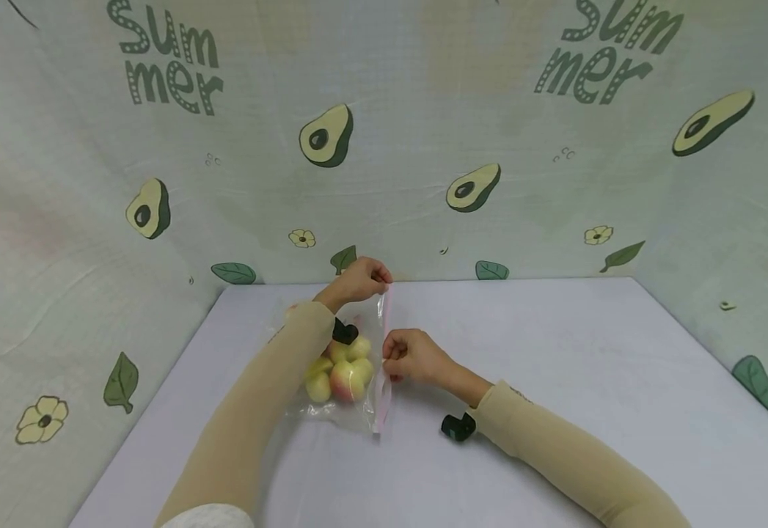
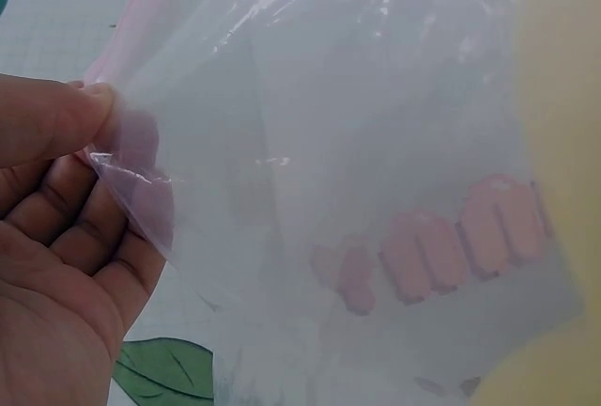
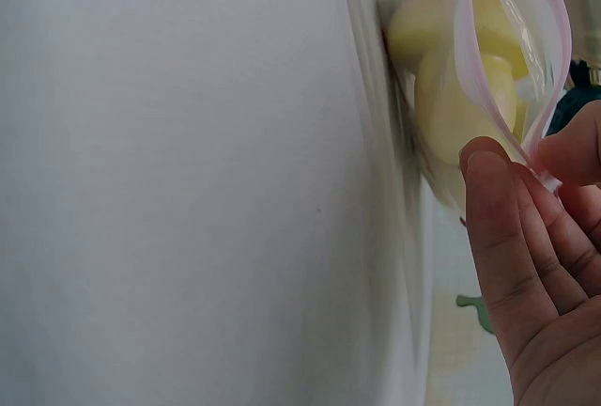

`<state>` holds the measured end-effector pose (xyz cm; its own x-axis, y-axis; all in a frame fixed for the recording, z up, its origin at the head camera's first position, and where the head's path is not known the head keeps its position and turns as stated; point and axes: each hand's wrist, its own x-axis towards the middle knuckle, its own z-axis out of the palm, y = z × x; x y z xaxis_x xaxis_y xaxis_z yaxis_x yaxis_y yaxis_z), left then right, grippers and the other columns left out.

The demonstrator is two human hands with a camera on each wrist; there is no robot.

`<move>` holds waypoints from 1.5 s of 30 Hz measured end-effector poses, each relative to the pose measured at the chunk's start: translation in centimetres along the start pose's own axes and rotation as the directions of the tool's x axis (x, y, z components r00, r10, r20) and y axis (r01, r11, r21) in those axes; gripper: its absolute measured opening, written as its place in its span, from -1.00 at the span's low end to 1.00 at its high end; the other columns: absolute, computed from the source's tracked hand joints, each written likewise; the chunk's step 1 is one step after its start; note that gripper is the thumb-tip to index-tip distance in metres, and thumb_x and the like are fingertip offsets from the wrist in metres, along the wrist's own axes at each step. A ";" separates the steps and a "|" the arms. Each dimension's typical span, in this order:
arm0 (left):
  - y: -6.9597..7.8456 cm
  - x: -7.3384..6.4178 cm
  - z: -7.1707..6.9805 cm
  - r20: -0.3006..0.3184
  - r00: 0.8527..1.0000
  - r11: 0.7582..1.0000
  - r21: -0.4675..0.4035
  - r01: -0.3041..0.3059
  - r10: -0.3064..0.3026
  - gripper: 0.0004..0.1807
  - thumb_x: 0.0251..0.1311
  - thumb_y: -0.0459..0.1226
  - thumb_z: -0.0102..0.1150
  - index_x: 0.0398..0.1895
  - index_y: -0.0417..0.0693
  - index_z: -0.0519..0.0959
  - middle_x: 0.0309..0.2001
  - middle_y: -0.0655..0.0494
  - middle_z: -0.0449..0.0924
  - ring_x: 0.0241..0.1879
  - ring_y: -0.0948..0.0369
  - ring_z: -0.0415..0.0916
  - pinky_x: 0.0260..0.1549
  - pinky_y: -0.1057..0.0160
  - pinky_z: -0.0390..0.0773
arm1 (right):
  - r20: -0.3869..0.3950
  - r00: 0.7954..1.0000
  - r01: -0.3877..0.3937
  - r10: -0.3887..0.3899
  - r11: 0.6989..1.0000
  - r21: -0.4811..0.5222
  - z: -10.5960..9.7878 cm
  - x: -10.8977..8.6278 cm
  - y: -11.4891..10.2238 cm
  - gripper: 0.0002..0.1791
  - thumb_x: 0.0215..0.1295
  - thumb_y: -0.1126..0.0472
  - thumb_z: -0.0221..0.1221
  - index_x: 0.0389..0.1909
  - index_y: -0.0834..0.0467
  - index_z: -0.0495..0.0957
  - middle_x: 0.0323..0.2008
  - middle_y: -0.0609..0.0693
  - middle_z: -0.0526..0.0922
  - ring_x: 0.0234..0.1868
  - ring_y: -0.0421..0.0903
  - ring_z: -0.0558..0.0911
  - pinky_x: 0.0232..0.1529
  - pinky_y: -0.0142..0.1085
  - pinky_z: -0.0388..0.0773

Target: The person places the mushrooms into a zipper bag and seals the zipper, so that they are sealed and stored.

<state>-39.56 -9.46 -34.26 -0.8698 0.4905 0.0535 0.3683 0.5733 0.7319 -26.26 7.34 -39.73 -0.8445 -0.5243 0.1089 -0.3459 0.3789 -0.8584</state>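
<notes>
A clear zip bag with a pink zip strip lies on the white table, its mouth facing right. Several yellow fruits with red blushes are inside it. At the far end of the strip, my left hand pinches the bag's corner between thumb and fingers. My right hand pinches the strip lower down, near its middle. In the right wrist view, the two pink edges bow apart beside the pinching fingertips. My left forearm hides part of the bag and fruit.
Black wrist cameras are strapped to both wrists. A cloth backdrop printed with avocados and leaves rises behind and beside the table. The table's surface stretches to the right of the bag.
</notes>
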 end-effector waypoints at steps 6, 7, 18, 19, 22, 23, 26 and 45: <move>0.3 -0.1 0.0 -0.001 1.000 1.000 0.009 -0.013 0.013 -0.83 0.18 -0.42 0.17 -0.18 -0.31 0.61 -0.29 0.00 0.60 -0.26 0.16 0.52 -0.29 0.28 0.52 | 0.004 1.000 -0.007 0.007 1.000 -0.008 0.2 -0.5 -0.2 -0.91 0.08 0.37 0.23 -0.43 0.18 0.51 -0.63 -0.05 0.59 -0.60 -0.13 0.60 -0.57 -0.30 0.54; 0.4 -0.1 0.0 0.002 1.000 1.000 0.010 -0.014 0.014 -0.82 0.18 -0.41 0.16 -0.17 -0.32 0.60 -0.28 0.00 0.60 -0.26 0.16 0.52 -0.28 0.28 0.52 | 0.006 1.000 -0.008 0.008 1.000 -0.009 0.2 -0.6 -0.2 -0.92 0.08 0.37 0.23 -0.43 0.19 0.51 -0.63 -0.05 0.59 -0.60 -0.13 0.60 -0.58 -0.30 0.53; 0.3 -0.1 0.2 -0.002 1.000 1.000 0.005 -0.016 0.016 -0.85 0.18 -0.43 0.17 -0.19 -0.29 0.61 -0.29 0.00 0.59 -0.27 0.16 0.51 -0.29 0.28 0.51 | 0.035 0.999 -0.009 0.008 1.000 0.027 0.9 -1.5 -0.4 -0.93 0.07 0.39 0.21 -0.44 0.21 0.50 -0.64 -0.03 0.59 -0.61 -0.13 0.61 -0.58 -0.32 0.54; 0.3 -0.1 0.2 -0.003 1.000 1.000 0.004 -0.016 0.016 -0.84 0.18 -0.42 0.17 -0.18 -0.31 0.61 -0.29 0.00 0.59 -0.27 0.16 0.51 -0.29 0.28 0.51 | 0.040 0.999 -0.009 0.008 0.999 0.031 0.9 -1.6 -0.3 -0.93 0.07 0.39 0.21 -0.43 0.22 0.51 -0.63 -0.03 0.59 -0.61 -0.12 0.60 -0.58 -0.32 0.54; 0.2 0.0 0.3 -0.001 1.000 1.000 0.004 -0.017 0.017 -0.82 0.19 -0.43 0.17 -0.16 -0.34 0.60 -0.29 -0.01 0.59 -0.27 0.16 0.51 -0.28 0.28 0.51 | 0.047 0.999 -0.016 0.014 0.999 0.041 1.1 -1.8 -0.3 -0.92 0.07 0.42 0.21 -0.43 0.24 0.51 -0.63 -0.01 0.59 -0.60 -0.11 0.61 -0.58 -0.32 0.54; 0.2 0.0 0.3 -0.001 1.000 1.000 0.005 -0.018 0.018 -0.82 0.19 -0.43 0.17 -0.16 -0.34 0.60 -0.29 -0.01 0.59 -0.27 0.16 0.51 -0.28 0.28 0.51 | 0.049 0.999 -0.018 0.016 0.999 0.041 1.1 -1.8 -0.4 -0.92 0.07 0.43 0.21 -0.43 0.24 0.51 -0.62 0.00 0.59 -0.60 -0.09 0.61 -0.58 -0.32 0.54; 0.2 0.1 0.3 -0.003 1.000 1.000 0.009 -0.021 0.021 -0.82 0.18 -0.43 0.17 -0.16 -0.33 0.60 -0.29 -0.01 0.59 -0.27 0.15 0.52 -0.27 0.27 0.52 | 0.057 0.998 -0.025 0.022 0.999 0.047 1.2 -2.0 -0.6 -0.90 0.07 0.46 0.21 -0.42 0.25 0.51 -0.61 0.03 0.60 -0.57 -0.03 0.63 -0.57 -0.31 0.55; 0.4 0.3 0.1 -0.013 1.000 1.000 0.019 -0.019 0.019 -0.83 0.17 -0.43 0.19 -0.18 -0.32 0.61 -0.29 -0.01 0.60 -0.27 0.16 0.51 -0.26 0.27 0.52 | 0.123 0.992 -0.016 0.010 0.999 0.047 2.0 -3.3 -1.7 -0.88 0.02 0.45 0.21 -0.50 0.20 0.49 -0.66 -0.05 0.57 -0.63 -0.11 0.63 -0.59 -0.29 0.60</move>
<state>-39.60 -9.02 -34.02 -0.8665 0.4933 0.0762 0.3912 0.5764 0.7174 -22.02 6.92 -39.60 -0.7910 -0.6107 0.0380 -0.3130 0.3505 -0.8827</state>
